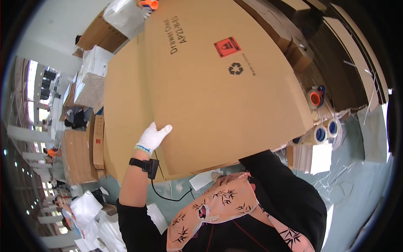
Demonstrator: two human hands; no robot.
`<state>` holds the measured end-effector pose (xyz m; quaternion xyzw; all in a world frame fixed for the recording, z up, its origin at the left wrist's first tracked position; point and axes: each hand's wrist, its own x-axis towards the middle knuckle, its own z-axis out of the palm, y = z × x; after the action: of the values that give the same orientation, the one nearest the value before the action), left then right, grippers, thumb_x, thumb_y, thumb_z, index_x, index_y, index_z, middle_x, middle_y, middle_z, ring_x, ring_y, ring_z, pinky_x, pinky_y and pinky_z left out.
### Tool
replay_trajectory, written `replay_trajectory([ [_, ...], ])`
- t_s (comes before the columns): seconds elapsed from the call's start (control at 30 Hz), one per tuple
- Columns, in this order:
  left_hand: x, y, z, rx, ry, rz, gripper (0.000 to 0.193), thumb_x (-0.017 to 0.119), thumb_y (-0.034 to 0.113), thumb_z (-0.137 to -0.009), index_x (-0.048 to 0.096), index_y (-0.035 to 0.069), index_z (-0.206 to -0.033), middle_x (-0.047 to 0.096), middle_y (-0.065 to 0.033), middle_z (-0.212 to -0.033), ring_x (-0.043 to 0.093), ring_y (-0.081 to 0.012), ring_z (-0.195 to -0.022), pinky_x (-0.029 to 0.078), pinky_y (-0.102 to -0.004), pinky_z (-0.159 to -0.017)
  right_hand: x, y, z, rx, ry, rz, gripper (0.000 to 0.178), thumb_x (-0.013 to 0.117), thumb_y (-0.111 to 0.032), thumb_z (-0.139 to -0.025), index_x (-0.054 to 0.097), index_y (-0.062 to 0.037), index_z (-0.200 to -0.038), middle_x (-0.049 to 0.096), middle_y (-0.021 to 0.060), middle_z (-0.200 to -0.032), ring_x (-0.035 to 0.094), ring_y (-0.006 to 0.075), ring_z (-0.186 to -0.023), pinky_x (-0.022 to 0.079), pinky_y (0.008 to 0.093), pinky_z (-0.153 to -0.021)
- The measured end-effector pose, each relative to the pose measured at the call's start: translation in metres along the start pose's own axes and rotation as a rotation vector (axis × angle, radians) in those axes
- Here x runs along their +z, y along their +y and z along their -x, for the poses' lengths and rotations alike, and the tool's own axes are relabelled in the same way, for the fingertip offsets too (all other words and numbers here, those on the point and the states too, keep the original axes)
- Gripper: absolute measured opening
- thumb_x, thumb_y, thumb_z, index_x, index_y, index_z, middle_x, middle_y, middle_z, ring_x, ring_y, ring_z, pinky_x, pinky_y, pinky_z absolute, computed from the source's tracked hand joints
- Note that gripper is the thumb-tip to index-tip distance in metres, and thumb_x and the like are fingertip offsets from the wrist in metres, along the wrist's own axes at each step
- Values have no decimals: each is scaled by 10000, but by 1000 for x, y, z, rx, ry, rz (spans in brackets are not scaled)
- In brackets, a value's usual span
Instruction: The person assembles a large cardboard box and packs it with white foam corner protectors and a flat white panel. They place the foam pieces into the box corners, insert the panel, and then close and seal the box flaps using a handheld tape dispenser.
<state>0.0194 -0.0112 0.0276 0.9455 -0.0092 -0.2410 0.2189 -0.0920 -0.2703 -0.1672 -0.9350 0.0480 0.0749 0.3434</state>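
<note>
A large flat brown carton (218, 113) fills the middle, with dark print and a red label on its top. A seam runs lengthwise along its left part, with a pale shiny strip over the far stretch. My left hand (153, 136), in a white knitted glove, rests on the carton at the near part of this seam, thumb spread to the right. It holds nothing that I can see. My right arm (273, 172), in a black sleeve, goes under the near right edge of the carton, which hides my right hand. Past the far end, another person's gloved hand (146, 13) holds an orange tape dispenser (149, 4).
Right of the carton lie another tape dispenser (315, 98) and several tape rolls (320, 134). Cardboard sheets (348, 63) stand at the far right. Wrapped white packages (94, 69) and boxes (77, 153) are stacked on the left. Loose straps (344, 176) lie on the floor.
</note>
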Motion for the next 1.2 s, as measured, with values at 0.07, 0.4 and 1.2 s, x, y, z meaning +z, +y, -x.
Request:
replay_trajectory([
  [0.07, 5, 1, 1, -68, -44, 174, 632, 665, 485, -877, 556, -17, -1246, 673, -149, -1096, 661, -239, -953, 531, -340, -811, -28, 28, -11, -16, 172, 33, 734, 712, -493, -755, 533, -77, -1333, 594, 223, -1252, 588, 356, -1135, 476, 431, -951],
  [0.4, 17, -29, -11, -75, -66, 663, 831, 695, 456, -871, 406, -193, -1302, 565, -253, -1278, 580, -280, -1166, 474, -348, -973, -191, 213, 7, 701, 573, 135, 795, 712, -556, -743, 555, 34, -1253, 642, 275, -1157, 612, 406, -1096, 490, 450, -924],
  [1.2, 38, -36, -9, 4, -198, 1319, 574, 593, 111, -949, 335, 43, -1458, 505, -151, -1385, 561, -265, -1220, 517, -420, -969, -251, 144, 61, -95, 99, -435, 478, 613, -41, -851, 468, -21, -1307, 610, 105, -1184, 601, 203, -1084, 506, 317, -917],
])
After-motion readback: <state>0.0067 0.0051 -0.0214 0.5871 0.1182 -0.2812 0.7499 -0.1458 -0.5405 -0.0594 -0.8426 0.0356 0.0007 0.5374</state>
